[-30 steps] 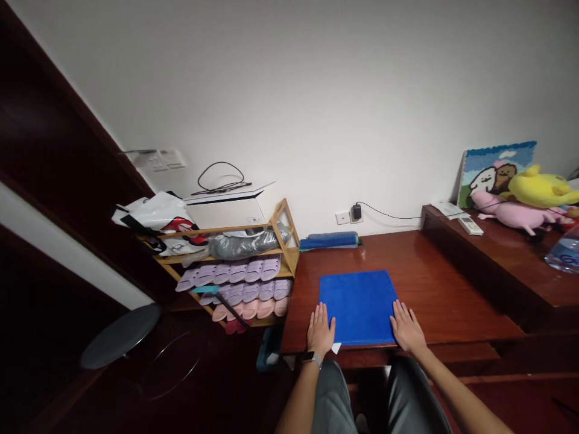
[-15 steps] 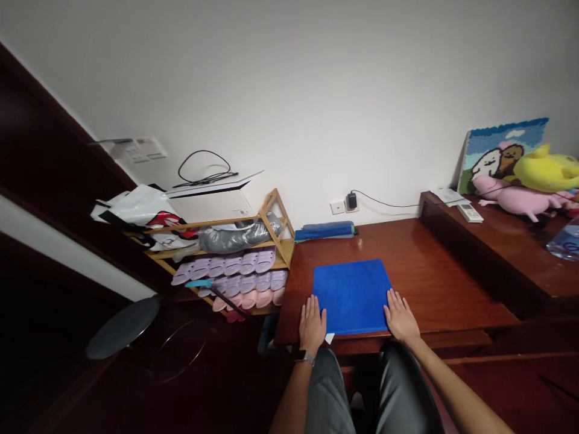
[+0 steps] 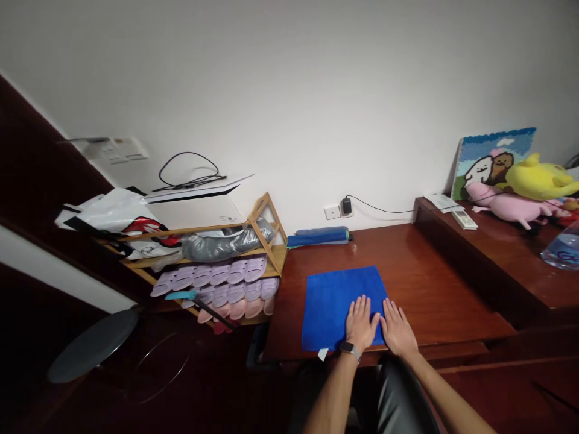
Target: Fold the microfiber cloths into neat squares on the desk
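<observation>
A blue cloth (image 3: 332,304) lies spread out nearly square on the reddish-brown wooden table (image 3: 434,292), with a small white tag (image 3: 322,354) at its front edge. My left hand (image 3: 361,322) rests flat on the right part of the cloth, fingers stretched out and pointing away from me. Beside it, my right hand (image 3: 398,328) lies flat across the cloth's right edge and the wood. Both hands are open and hold nothing. The two thumbs are close together.
Folded blue and grey cloths (image 3: 319,237) lie at the back by the wall. Left of the table stands a wooden rack (image 3: 274,250) with purple and pink slippers. A raised ledge on the right bears plush toys (image 3: 511,204), a remote (image 3: 464,219) and a plastic bottle (image 3: 562,250).
My left hand has moved right, from the cloth's left edge onto its right part near my right hand. My right hand stays by the right edge. The view has shifted slightly.
</observation>
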